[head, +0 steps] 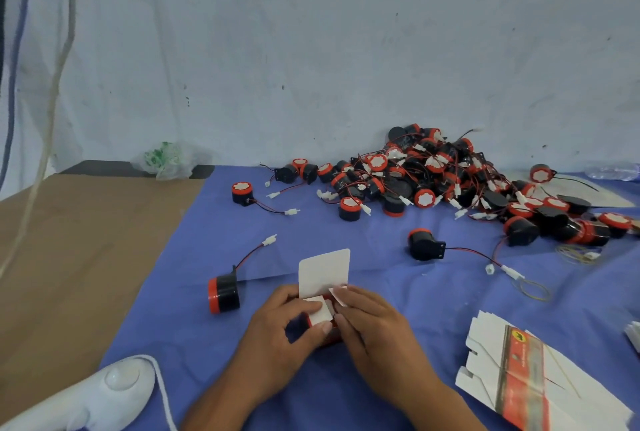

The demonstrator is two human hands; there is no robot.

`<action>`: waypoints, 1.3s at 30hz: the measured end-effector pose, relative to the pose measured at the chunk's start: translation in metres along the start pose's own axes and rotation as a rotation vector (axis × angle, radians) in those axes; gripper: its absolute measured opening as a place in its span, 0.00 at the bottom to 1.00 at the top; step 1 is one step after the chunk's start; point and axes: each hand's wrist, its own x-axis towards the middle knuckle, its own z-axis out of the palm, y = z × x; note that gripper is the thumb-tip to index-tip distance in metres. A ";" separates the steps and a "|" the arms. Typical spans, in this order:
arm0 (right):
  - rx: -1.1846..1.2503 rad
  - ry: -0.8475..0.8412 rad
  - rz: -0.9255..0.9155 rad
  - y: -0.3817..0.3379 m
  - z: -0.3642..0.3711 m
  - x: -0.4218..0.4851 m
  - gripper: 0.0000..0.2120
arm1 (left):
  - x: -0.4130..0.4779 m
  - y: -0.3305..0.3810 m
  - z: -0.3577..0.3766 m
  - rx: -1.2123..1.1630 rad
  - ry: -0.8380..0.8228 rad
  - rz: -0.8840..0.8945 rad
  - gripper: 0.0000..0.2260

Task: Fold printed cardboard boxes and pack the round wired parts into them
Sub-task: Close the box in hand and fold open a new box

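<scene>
Small box (323, 273) on blue cloth (194, 243), white lid flap raised, contents hidden, left hand (277, 330) and right hand (370, 323) pinching its side flaps, heap of round wired parts (433, 174) behind, flat box blanks (519, 368) at right

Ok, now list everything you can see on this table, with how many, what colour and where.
box: one, white inside with red print, half folded, between both hands.
flat boxes: one stack, white and red, near right.
round wired parts: large pile, black and red, far right by the wall.
loose part: one, black and red, left of the hands.
rubber bands: a few, yellowish, right of centre.
cloth: one, blue, under the work.
plastic bag: one, clear with green, far edge.
corded device: one, white, near left corner.
left hand: holds the box, thumb on a flap.
right hand: holds a side flap.
</scene>
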 end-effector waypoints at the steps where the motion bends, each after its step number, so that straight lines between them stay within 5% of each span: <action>1: 0.004 -0.001 -0.027 0.000 -0.001 0.000 0.09 | 0.000 -0.001 0.000 0.000 0.016 0.004 0.10; 5: 0.026 -0.034 -0.062 0.002 -0.002 -0.001 0.06 | 0.001 -0.002 -0.007 0.006 0.041 0.006 0.08; 15: 0.406 -0.085 0.410 -0.007 0.002 0.000 0.06 | 0.000 0.000 -0.013 -0.137 0.030 -0.078 0.08; 22: 0.541 -0.073 0.369 -0.004 0.003 0.007 0.08 | 0.000 0.001 -0.011 -0.201 -0.029 -0.118 0.07; 26: 0.658 -0.050 0.429 -0.002 0.002 0.005 0.23 | 0.000 -0.002 -0.011 -0.276 -0.043 -0.172 0.11; 29: 0.551 -0.104 0.339 0.001 -0.002 0.003 0.21 | 0.000 -0.006 -0.011 -0.363 -0.067 -0.143 0.21; 33: 0.530 -0.152 0.300 0.006 -0.002 0.000 0.13 | 0.003 -0.010 -0.013 -0.179 -0.072 -0.063 0.14; 39: 0.565 -0.198 0.345 0.011 0.002 -0.001 0.13 | 0.000 -0.012 -0.017 -0.217 -0.166 -0.090 0.20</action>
